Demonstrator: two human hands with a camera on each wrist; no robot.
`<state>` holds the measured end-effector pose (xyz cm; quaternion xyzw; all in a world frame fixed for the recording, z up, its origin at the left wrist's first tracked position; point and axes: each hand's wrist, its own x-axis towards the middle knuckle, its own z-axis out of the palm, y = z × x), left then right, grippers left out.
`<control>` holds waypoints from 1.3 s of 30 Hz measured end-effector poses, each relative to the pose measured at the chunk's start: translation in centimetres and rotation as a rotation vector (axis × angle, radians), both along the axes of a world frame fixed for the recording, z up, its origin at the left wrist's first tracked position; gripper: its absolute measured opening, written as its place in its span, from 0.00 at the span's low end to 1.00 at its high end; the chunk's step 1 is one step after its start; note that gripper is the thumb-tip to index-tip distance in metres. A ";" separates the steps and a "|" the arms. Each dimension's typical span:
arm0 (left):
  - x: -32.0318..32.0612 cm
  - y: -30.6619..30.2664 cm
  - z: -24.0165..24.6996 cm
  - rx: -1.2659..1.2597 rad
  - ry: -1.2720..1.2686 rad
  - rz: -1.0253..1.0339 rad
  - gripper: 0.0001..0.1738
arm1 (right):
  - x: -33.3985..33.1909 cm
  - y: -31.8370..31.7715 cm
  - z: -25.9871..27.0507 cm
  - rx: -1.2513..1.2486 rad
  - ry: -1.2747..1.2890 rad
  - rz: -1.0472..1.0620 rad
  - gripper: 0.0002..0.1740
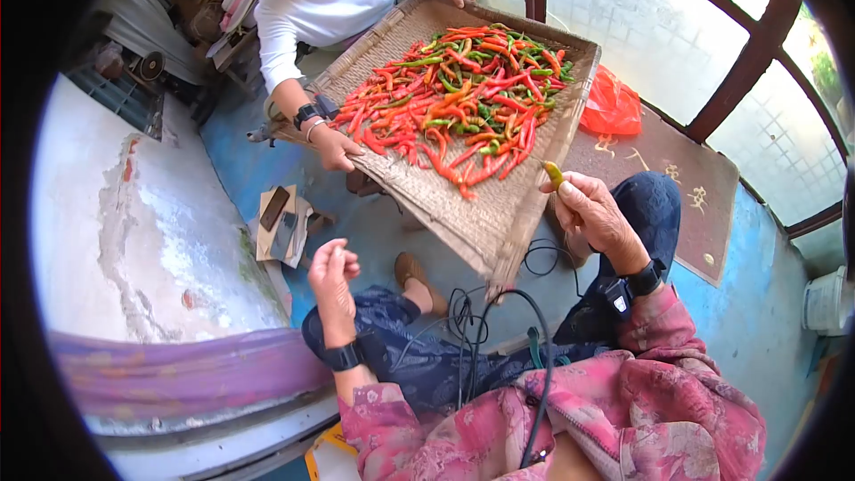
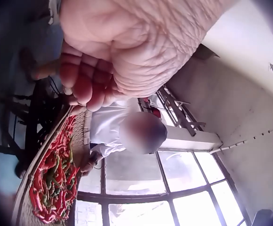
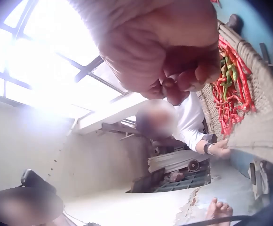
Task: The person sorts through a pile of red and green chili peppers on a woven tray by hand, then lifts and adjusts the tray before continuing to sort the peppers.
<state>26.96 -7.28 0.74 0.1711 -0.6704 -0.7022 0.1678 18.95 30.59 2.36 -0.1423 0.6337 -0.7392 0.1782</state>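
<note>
My right hand [image 1: 592, 218] pinches a small yellow-green chili pepper [image 1: 553, 175] between thumb and fingers, beside the near right edge of a woven tray [image 1: 485, 245]. Red and green chili peppers [image 1: 454, 98] are heaped on that tray; in the left wrist view the peppers [image 2: 56, 183] show along its length. My left hand [image 1: 334, 289] is raised over the floor, left of the tray's near corner, fingers loosely bent and nothing seen in them. From the right wrist, the curled fingers [image 3: 188, 80] hide the pinched pepper.
Across from me a person in a white top [image 1: 321, 4] holds the tray by two sides. Black cables [image 1: 468, 321] loop below it. A phone [image 1: 275, 207] lies on a small stand at left. A red plastic bag [image 1: 613, 102] and a mat [image 1: 686, 187] are at right.
</note>
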 end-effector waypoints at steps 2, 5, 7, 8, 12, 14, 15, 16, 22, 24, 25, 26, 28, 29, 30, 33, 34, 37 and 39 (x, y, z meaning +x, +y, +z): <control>0.6 1.2 -0.7 0.015 -0.049 -0.081 0.10 | 1.4 -0.2 -0.7 -0.088 0.010 -0.118 0.20; 1.2 2.8 -3.1 0.059 -0.070 -0.170 0.09 | 3.0 -0.2 -1.2 -0.113 0.000 -0.144 0.19; 1.6 4.2 -4.7 0.123 -0.088 -0.167 0.09 | 4.1 -0.1 -1.1 -0.110 -0.019 -0.180 0.19; 1.5 4.9 -5.4 0.125 -0.092 -0.156 0.09 | 4.5 0.0 -1.1 -0.078 -0.011 -0.186 0.19; 2.3 7.8 -7.7 0.064 -0.149 -0.206 0.08 | 5.4 0.8 -1.9 -0.012 -0.020 -0.146 0.19; 2.5 8.8 -8.7 0.064 -0.273 -0.241 0.09 | 5.1 1.4 -2.6 -0.054 -0.101 -0.191 0.18; 2.4 8.5 -10.3 0.033 -0.278 -0.278 0.08 | 4.9 1.6 -2.8 -0.052 -0.118 -0.201 0.17; 2.4 8.5 -11.3 -0.002 -0.284 -0.313 0.08 | 4.6 2.1 -3.2 -0.054 -0.108 -0.192 0.17; 3.0 8.1 -11.7 -0.253 -0.321 -0.249 0.10 | 3.7 4.4 -5.1 -0.566 -0.277 -0.103 0.16; 3.0 8.2 -11.7 -0.270 -0.356 -0.215 0.10 | 3.3 4.9 -6.0 -0.592 -0.314 -0.062 0.15; 3.0 8.4 -11.8 -0.360 -0.340 -0.234 0.11 | 3.4 4.8 -6.2 -0.599 -0.302 -0.062 0.15; 3.0 8.4 -12.0 -0.452 -0.322 -0.251 0.11 | 3.4 4.6 -6.3 -0.608 -0.288 -0.058 0.15; 2.9 8.6 -12.3 -0.486 -0.332 -0.309 0.11 | 3.4 4.6 -6.6 -0.588 -0.284 -0.050 0.15; 2.9 8.6 -12.5 -0.525 -0.336 -0.330 0.12 | 3.4 4.7 -6.7 -0.573 -0.276 -0.057 0.16; 2.9 8.9 -12.3 -0.561 -0.340 -0.352 0.13 | 3.5 4.7 -6.6 -0.556 -0.267 -0.063 0.16; 3.2 9.1 -11.6 -0.710 -0.311 -0.461 0.15 | 3.4 4.4 -6.5 -0.532 -0.267 -0.072 0.16; 3.2 9.1 -11.5 -0.703 -0.323 -0.462 0.15 | 3.4 4.2 -6.4 -0.522 -0.259 -0.080 0.16; 3.6 9.4 -11.3 -0.755 -0.347 -0.607 0.14 | 3.3 3.8 -6.4 -0.526 -0.266 -0.061 0.16; 3.8 9.5 -11.4 -0.757 -0.341 -0.627 0.14 | 3.2 3.7 -6.4 -0.551 -0.261 -0.053 0.16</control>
